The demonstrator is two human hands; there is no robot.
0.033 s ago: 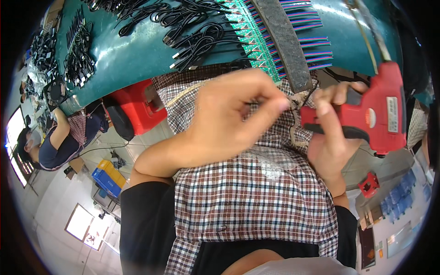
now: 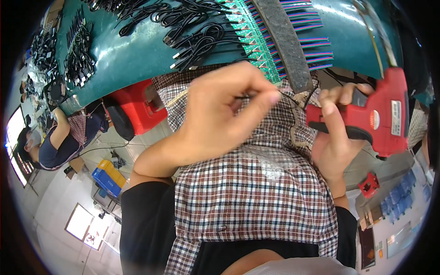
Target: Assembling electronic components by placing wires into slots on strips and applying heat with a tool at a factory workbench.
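My right hand (image 2: 337, 133) is wrapped round the handle of a red, pistol-shaped soldering gun (image 2: 389, 114), whose metal barrel points up over the table edge. My left hand (image 2: 224, 107), slightly blurred, is closed in a pinch of thumb and forefinger over my checked apron (image 2: 256, 197). Something thin seems to be at its fingertips, too fine to make out. Beyond it lies a row of green circuit boards (image 2: 251, 39) with black cables joined on the left and coloured ribbon wires (image 2: 316, 56) on the right. A dark, worn bar (image 2: 284, 41) rests across the wires.
Coiled black cables (image 2: 197, 48) cover part of the green table (image 2: 123, 59), with another bundle (image 2: 80, 59) further left. A red stool (image 2: 142, 107) stands under the table edge. At the left a co-worker (image 2: 59, 137) sits near piled cables. A yellow and blue box (image 2: 109, 178) is on the floor.
My left hand has shifted a little to the left. The soldering gun in my right hand has moved slightly right and down.
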